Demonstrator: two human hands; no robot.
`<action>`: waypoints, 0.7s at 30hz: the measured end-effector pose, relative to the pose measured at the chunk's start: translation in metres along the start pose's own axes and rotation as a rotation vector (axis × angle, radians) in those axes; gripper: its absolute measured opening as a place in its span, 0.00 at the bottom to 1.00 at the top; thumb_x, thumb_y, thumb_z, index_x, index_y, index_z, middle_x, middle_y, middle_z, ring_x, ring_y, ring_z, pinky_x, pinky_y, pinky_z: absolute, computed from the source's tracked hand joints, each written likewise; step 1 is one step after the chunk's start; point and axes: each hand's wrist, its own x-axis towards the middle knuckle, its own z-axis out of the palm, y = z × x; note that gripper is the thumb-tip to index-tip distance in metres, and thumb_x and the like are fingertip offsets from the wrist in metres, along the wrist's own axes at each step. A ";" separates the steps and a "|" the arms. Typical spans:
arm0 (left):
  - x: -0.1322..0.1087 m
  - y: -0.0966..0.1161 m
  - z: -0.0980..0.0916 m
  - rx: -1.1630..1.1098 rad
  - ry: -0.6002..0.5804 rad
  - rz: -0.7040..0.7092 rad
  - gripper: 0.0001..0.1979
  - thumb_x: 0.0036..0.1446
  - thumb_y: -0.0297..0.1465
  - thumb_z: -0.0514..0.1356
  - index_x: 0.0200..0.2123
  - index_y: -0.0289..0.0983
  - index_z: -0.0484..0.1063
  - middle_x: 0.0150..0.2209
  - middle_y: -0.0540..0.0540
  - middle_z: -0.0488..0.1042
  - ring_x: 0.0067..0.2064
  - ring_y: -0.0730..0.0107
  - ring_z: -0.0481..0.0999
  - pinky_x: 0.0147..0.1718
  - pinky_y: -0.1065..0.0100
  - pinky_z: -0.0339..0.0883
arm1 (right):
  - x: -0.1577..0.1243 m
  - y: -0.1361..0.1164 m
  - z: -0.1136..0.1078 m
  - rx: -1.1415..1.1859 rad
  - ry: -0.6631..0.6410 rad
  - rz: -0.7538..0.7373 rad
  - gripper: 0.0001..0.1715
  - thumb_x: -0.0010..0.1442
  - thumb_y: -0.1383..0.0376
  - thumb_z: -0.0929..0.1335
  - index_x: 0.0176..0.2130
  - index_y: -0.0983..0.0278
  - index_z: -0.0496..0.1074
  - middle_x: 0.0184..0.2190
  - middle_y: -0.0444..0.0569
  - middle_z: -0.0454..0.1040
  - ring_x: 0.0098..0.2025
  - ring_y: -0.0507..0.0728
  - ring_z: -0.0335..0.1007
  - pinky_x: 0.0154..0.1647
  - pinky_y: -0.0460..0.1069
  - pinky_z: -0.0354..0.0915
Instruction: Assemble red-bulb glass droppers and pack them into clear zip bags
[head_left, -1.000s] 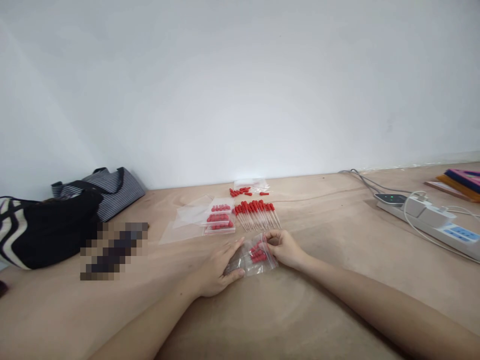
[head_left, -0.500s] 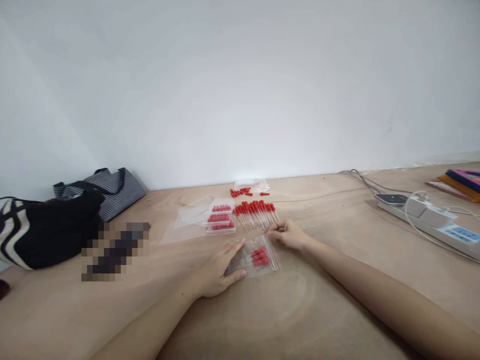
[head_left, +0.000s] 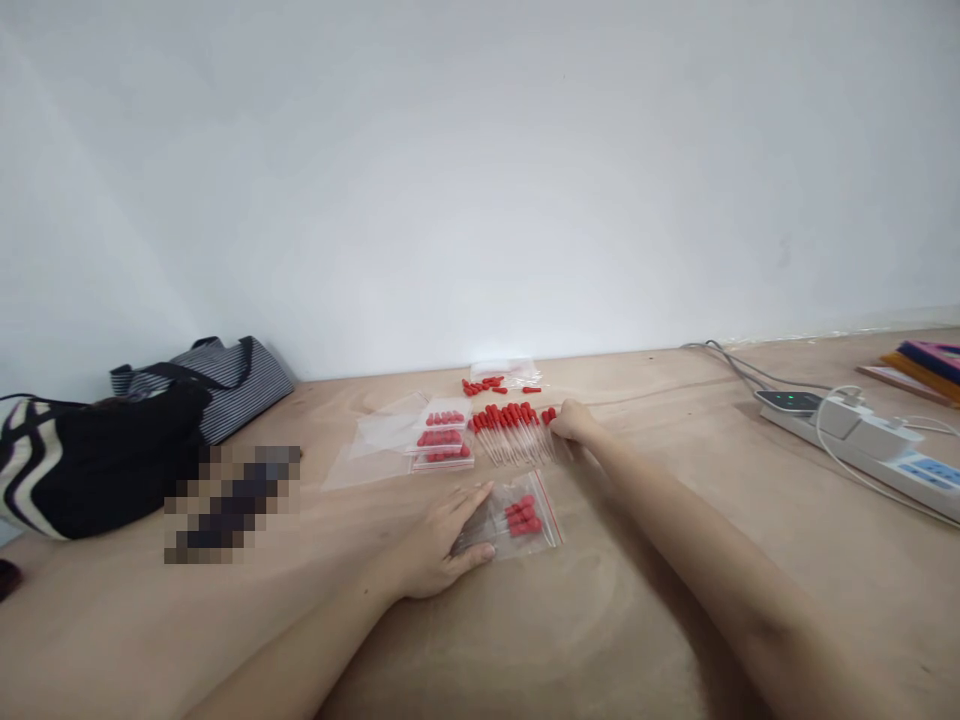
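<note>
My left hand [head_left: 442,545] lies with fingers apart on the left part of a clear zip bag [head_left: 551,500], thumb and fingers spread over the plastic. Several red-bulbed droppers [head_left: 523,515] show inside this bag. At the right end of a row of droppers [head_left: 510,415] with thin clear stems, my right hand [head_left: 574,425] has its fingers curled around a dropper whose red bulb [head_left: 550,414] pokes out; its fingertips are partly hidden. Left of the row, filled zip bags [head_left: 442,438] with red bulbs inside lie overlapping.
Loose red bulbs [head_left: 484,384] and a clear bag [head_left: 517,372] lie near the wall. Flat clear bags [head_left: 360,455] spread to the left. A black bag [head_left: 112,460] and a striped bag [head_left: 240,385] stand at left; a power strip [head_left: 926,475] with cables is at right.
My right hand has moved up and right, from the stem ends near the zip bag to the red bulb at the row's right end. My left hand stays on the bag.
</note>
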 end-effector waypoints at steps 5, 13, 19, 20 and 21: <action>-0.001 0.000 0.000 -0.007 0.013 0.009 0.32 0.56 0.43 0.51 0.60 0.41 0.44 0.60 0.43 0.53 0.59 0.57 0.53 0.55 0.54 0.51 | -0.013 0.005 -0.014 0.144 -0.040 0.087 0.12 0.45 0.70 0.68 0.34 0.66 0.65 0.12 0.39 0.59 0.15 0.51 0.59 0.15 0.44 0.53; 0.000 -0.001 0.001 -0.011 -0.004 -0.007 0.32 0.56 0.43 0.50 0.61 0.41 0.42 0.61 0.44 0.49 0.60 0.58 0.51 0.56 0.55 0.49 | -0.082 0.018 -0.020 0.579 0.012 0.032 0.22 0.53 0.68 0.61 0.47 0.61 0.50 0.20 0.37 0.61 0.21 0.50 0.65 0.23 0.45 0.66; 0.000 0.001 0.000 0.015 -0.017 -0.028 0.33 0.56 0.43 0.50 0.61 0.39 0.42 0.61 0.42 0.49 0.60 0.57 0.50 0.57 0.55 0.49 | -0.111 0.014 0.001 0.895 0.029 0.008 0.18 0.50 0.64 0.64 0.40 0.60 0.54 0.23 0.38 0.62 0.23 0.49 0.66 0.28 0.47 0.68; 0.000 0.001 0.000 0.016 -0.014 -0.025 0.33 0.56 0.43 0.50 0.61 0.39 0.42 0.61 0.42 0.49 0.60 0.57 0.51 0.56 0.55 0.50 | -0.113 0.013 0.004 0.915 0.011 0.005 0.18 0.49 0.63 0.65 0.40 0.61 0.55 0.23 0.39 0.62 0.24 0.49 0.67 0.29 0.47 0.68; 0.000 0.001 0.000 0.015 -0.010 -0.022 0.32 0.56 0.43 0.50 0.61 0.40 0.42 0.61 0.42 0.49 0.60 0.57 0.51 0.56 0.55 0.50 | -0.115 0.012 0.005 0.927 -0.012 0.000 0.17 0.49 0.62 0.65 0.39 0.61 0.56 0.23 0.39 0.62 0.24 0.49 0.67 0.30 0.47 0.68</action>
